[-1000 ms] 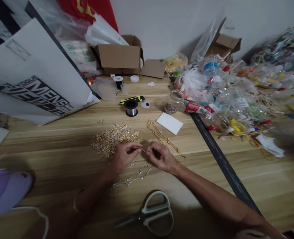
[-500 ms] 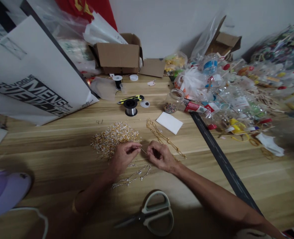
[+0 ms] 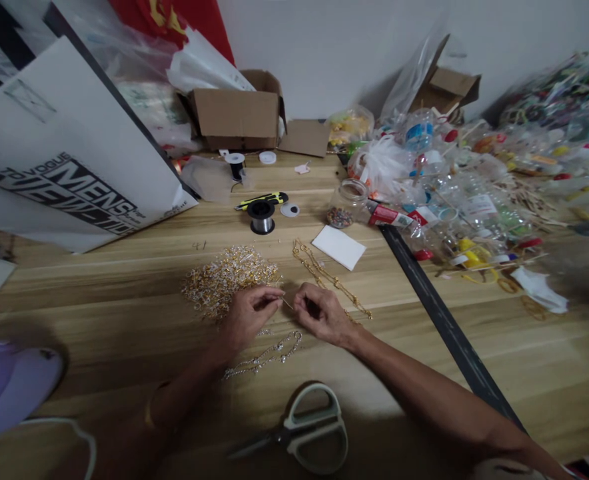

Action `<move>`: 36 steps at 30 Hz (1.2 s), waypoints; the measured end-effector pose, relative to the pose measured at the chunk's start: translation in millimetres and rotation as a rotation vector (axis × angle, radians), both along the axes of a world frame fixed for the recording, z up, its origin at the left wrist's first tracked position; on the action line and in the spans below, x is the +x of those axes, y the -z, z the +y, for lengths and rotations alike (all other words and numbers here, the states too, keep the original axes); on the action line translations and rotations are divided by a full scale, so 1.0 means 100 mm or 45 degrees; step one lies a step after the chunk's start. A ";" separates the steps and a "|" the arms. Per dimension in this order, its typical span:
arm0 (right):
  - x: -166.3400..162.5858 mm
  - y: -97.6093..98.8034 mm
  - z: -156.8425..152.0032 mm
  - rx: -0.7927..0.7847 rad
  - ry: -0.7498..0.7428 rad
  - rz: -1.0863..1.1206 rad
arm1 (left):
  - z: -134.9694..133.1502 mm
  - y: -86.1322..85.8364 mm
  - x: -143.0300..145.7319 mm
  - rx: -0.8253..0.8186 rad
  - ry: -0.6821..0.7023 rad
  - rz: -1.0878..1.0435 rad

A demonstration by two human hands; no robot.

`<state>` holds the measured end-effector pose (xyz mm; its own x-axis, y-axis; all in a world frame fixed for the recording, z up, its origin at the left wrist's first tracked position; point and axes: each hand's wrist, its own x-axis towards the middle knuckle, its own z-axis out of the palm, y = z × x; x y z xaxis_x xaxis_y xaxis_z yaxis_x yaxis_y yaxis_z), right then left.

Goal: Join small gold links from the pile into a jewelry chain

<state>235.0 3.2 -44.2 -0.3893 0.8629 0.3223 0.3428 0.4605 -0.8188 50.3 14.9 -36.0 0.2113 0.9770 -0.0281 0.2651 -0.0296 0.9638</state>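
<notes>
My left hand is closed in a pinch on a thin gold-coloured strand. The strand slants across the small gap to my right hand, whose fingers are curled shut at its other end. Whether it is chain or wire is too small to make out. Beside the left hand spreads a heap of gold and silver jewellery bits. A gold beaded chain lies past the right hand, partly covered by it. Below both hands rests a silver chain with small charms.
Scissors lie near the front. Behind the heap stand a wire spool and a yellow cutter. A white card and a jar of beads sit to the right, before piled plastic bottles. A white bag stands left.
Both hands keep nearly the same place and pinch, with the strand still between them. The view has shifted very slightly.
</notes>
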 end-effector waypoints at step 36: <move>-0.01 -0.02 0.02 0.029 -0.065 -0.030 | -0.02 -0.05 0.02 -0.034 0.033 -0.011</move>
<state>234.4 5.4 -42.3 -0.4404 0.8343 0.3315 0.3375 0.4960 -0.8000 52.4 13.1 -30.8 0.2366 0.9702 -0.0519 0.2563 -0.0108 0.9665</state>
